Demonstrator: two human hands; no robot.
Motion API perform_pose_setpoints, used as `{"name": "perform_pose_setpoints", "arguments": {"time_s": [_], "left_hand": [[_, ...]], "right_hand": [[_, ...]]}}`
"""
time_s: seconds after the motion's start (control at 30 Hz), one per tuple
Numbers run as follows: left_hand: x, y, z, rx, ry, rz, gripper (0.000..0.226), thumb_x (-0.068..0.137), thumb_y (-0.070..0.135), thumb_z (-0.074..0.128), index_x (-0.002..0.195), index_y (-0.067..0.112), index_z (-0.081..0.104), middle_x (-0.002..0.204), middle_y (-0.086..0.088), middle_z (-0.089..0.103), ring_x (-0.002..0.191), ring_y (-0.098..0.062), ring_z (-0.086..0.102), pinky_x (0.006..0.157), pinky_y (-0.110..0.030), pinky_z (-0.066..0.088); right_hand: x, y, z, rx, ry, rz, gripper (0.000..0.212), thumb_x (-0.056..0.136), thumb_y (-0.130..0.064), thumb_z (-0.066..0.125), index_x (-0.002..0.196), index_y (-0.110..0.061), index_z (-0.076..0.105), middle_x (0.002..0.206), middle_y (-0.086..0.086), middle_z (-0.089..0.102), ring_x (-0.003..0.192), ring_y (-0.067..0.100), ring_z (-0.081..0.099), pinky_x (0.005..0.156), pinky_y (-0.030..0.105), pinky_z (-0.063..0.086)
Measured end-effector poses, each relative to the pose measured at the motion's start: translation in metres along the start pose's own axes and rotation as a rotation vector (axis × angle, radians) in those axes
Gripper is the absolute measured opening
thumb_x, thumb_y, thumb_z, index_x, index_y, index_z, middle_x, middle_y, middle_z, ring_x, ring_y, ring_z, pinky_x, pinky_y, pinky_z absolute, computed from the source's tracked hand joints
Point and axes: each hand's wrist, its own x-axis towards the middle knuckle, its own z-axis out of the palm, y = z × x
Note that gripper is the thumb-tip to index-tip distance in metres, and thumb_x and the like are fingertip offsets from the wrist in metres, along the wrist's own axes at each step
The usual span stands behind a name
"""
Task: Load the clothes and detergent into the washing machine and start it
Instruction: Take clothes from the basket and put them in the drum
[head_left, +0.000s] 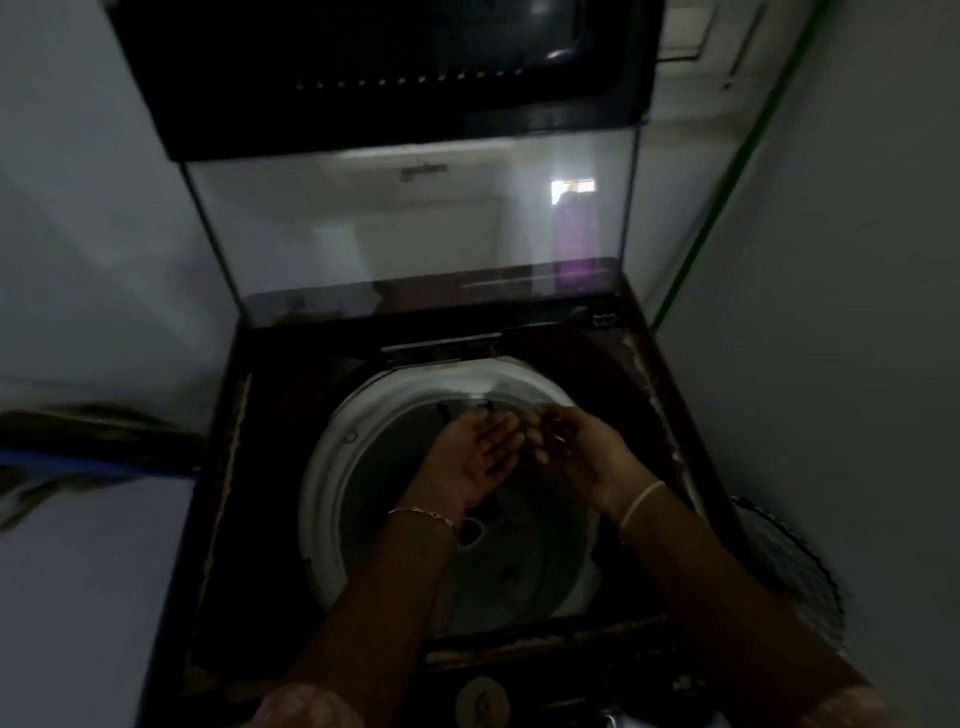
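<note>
A top-loading washing machine (223, 467) stands below me with its glass lid (410, 223) raised upright. Its round drum (332, 467) with a white rim is dim inside, and I cannot tell if clothes lie in it. My left hand (475, 457) hovers over the drum, palm up, fingers straight. My right hand (582, 447) is close beside it, fingers loosely bent toward the left palm. Whether it holds anything is too dark and blurred to tell. No detergent container is in view.
Pale walls close in on both sides. A dark cloth (93, 431) lies on a blue-edged surface at the left. A dark woven basket (789, 566) stands at the right of the machine. A round knob (483, 701) sits at the machine's front edge.
</note>
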Motion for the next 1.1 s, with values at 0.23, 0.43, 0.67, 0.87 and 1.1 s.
{"name": "perform_pose_setpoints", "arguments": {"time_s": [0.23,0.43,0.67,0.87,1.1], "left_hand": [[-0.012,-0.043,0.121,0.062,-0.221,0.043,0.022,0.097,0.029,0.046,0.088,0.016,0.061,0.091,0.000,0.067,0.086,-0.014,0.062,0.077,-0.027,0.046],[-0.021,-0.114,0.226,0.129,-0.391,0.011,0.021,0.096,0.025,0.047,0.096,0.015,0.065,0.088,0.001,0.070,0.085,-0.013,0.064,0.077,-0.026,0.049],[-0.005,-0.208,0.303,0.266,-0.272,-0.146,0.019,0.098,0.024,0.047,0.092,0.015,0.064,0.091,0.001,0.067,0.083,-0.013,0.061,0.071,-0.025,0.047],[0.033,-0.274,0.321,0.268,-0.121,-0.206,0.023,0.100,0.025,0.042,0.092,0.016,0.062,0.101,0.002,0.064,0.091,-0.014,0.059,0.084,-0.027,0.044],[0.089,-0.341,0.275,0.203,0.099,-0.240,0.022,0.097,0.020,0.045,0.106,0.010,0.063,0.115,-0.002,0.059,0.091,-0.016,0.059,0.076,-0.026,0.045]], "right_hand": [[-0.057,-0.044,-0.095,0.137,-0.015,-0.316,0.022,0.099,-0.021,0.040,0.105,-0.017,0.061,0.102,-0.002,0.071,0.092,0.011,0.065,0.081,0.026,0.047],[-0.107,-0.071,-0.208,0.283,0.080,-0.436,0.027,0.101,-0.023,0.036,0.103,-0.019,0.062,0.096,-0.008,0.073,0.087,0.005,0.067,0.078,0.023,0.050],[-0.124,-0.062,-0.328,0.372,0.144,-0.376,0.025,0.101,-0.023,0.036,0.106,-0.015,0.059,0.105,-0.001,0.067,0.095,0.012,0.062,0.084,0.027,0.044],[-0.106,-0.031,-0.410,0.434,0.219,-0.195,0.025,0.100,-0.023,0.037,0.096,-0.018,0.061,0.099,0.001,0.069,0.093,0.015,0.061,0.079,0.028,0.047],[-0.050,0.023,-0.462,0.337,0.342,0.057,0.018,0.099,-0.021,0.042,0.099,-0.015,0.060,0.090,0.001,0.064,0.079,0.013,0.057,0.074,0.026,0.047]]}}
